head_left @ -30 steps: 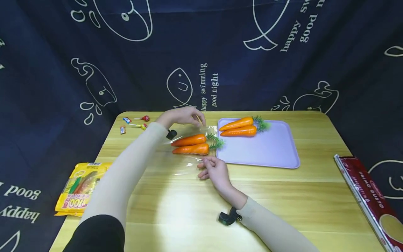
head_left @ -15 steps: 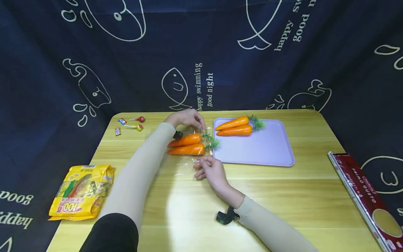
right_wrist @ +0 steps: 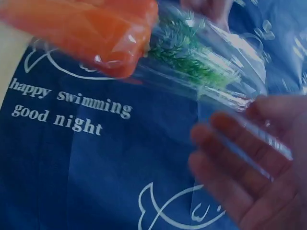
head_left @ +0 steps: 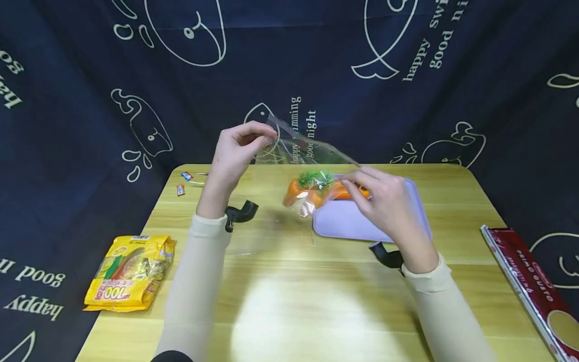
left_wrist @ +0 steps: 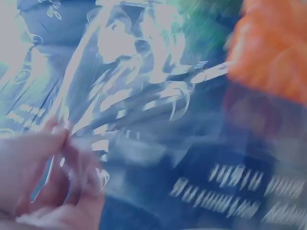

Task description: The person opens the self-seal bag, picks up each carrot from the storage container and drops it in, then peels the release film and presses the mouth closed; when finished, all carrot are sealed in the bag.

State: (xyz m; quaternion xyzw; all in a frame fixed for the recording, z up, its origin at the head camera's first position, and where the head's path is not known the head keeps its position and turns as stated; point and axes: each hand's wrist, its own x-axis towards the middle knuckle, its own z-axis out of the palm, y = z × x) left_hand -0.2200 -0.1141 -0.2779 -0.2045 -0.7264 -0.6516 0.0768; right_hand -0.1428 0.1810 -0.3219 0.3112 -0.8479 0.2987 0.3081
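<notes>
Lifted off the desk [head_left: 344,281], where half a second ago it lies flat beside the tray, the clear plastic bag [head_left: 316,151] now slants up between both hands, its upper edge high against the whale-print curtain [head_left: 389,115]. Two carrots [head_left: 295,191] sit low in it, leafy tops uppermost, overlapping the left end of the lilac tray [head_left: 353,221] in the head view; whether the bag's bottom touches anything, I cannot tell.

Left hand [head_left: 235,153]: its grip pinches the film between thumb and fingers at the bag's upper left. Right hand [head_left: 386,203]: its grip pinches the edge at the other end, in front of the tray, and the right wrist view has the film passing across those fingers. The other pair of carrots [head_left: 352,193] rests on the tray, partly hidden behind the bag and right hand.

To handle this lift well, I would bring the two pinches to one height, since the left is clearly higher and the slant could tip the load sideways. Keep each hold right at the edge, on both layers if the bag is to stay shut at that point, and let the thick ends settle at the bottom. Feathery greens near the rim would snag easily, so they are best kept below it. Thin film may stretch under the weight; a slow, even pull seems safer than a jerk.
</notes>
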